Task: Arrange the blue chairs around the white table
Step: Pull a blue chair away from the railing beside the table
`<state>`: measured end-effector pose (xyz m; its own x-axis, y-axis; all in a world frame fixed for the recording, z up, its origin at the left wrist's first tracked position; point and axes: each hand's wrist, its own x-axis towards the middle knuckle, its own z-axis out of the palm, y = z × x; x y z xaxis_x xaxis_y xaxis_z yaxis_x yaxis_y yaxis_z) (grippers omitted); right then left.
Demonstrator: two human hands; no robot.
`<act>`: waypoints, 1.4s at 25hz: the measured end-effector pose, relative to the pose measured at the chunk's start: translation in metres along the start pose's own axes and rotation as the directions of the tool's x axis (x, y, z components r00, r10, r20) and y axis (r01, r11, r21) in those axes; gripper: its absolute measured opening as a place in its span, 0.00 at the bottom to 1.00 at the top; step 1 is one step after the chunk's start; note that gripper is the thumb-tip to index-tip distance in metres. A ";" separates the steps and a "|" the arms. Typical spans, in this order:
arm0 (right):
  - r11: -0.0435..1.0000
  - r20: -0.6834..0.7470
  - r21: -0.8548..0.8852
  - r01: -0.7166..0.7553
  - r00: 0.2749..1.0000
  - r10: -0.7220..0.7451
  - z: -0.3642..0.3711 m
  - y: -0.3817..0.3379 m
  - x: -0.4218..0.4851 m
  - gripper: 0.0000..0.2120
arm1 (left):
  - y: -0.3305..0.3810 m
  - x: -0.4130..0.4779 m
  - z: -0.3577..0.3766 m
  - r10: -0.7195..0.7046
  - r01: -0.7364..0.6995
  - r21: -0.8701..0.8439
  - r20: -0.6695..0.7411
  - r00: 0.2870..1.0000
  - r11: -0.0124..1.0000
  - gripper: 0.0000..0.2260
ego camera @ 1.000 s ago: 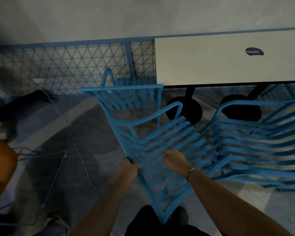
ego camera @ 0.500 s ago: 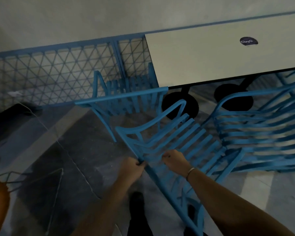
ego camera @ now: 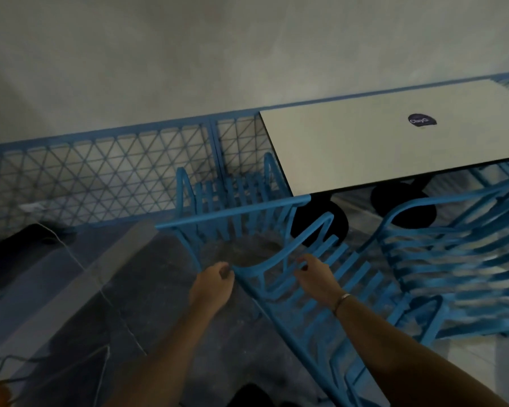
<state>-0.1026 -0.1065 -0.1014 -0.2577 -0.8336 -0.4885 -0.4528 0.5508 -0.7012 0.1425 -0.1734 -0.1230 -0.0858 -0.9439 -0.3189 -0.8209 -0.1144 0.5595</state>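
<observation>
A tilted chair [ego camera: 291, 245] of blue slats and bent tube is seen just short of the white table [ego camera: 394, 148], near its corner. Its frame corner is gripped in the closed left hand [ego camera: 215, 284]. The fingers of the right hand [ego camera: 318, 279] are curled at the slats, though a grip cannot be told. A second chair [ego camera: 232, 214] is set at the table's end, before a blue mesh fence [ego camera: 100, 171]. A third chair [ego camera: 453, 259] is blurred at the right. Round black bases [ego camera: 321, 221] are seen beneath the smooth top.
</observation>
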 end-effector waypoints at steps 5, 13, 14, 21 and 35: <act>0.999 0.006 -0.037 -0.031 0.999 0.031 0.023 0.007 0.036 0.18 | -0.008 0.031 -0.007 0.005 -0.005 -0.001 -0.093 0.996 1.000 0.16; 0.842 -0.245 -0.535 0.075 0.940 -0.239 0.017 -0.088 0.160 0.26 | -0.042 0.189 -0.055 0.160 -0.141 0.466 -0.001 0.987 0.874 0.23; 0.810 -0.201 -0.584 0.054 0.957 -0.209 0.019 -0.099 0.182 0.27 | -0.052 0.206 -0.059 0.140 -0.158 0.507 0.072 0.987 0.847 0.22; 0.534 0.107 -0.845 0.017 0.984 0.139 0.029 -0.118 0.277 0.24 | -0.096 0.262 -0.084 0.276 -0.330 0.503 0.182 0.944 0.799 0.28; 0.599 0.001 -0.800 -0.017 1.000 0.029 0.029 -0.108 0.278 0.29 | -0.122 0.276 -0.094 0.326 -0.352 0.649 0.167 0.931 0.674 0.18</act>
<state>-0.1008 -0.3963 -0.1763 -0.2700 -0.8172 -0.5092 -0.9502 0.3116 0.0037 0.2724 -0.4490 -0.2076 -0.4412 -0.8641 -0.2421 -0.8898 0.4564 -0.0073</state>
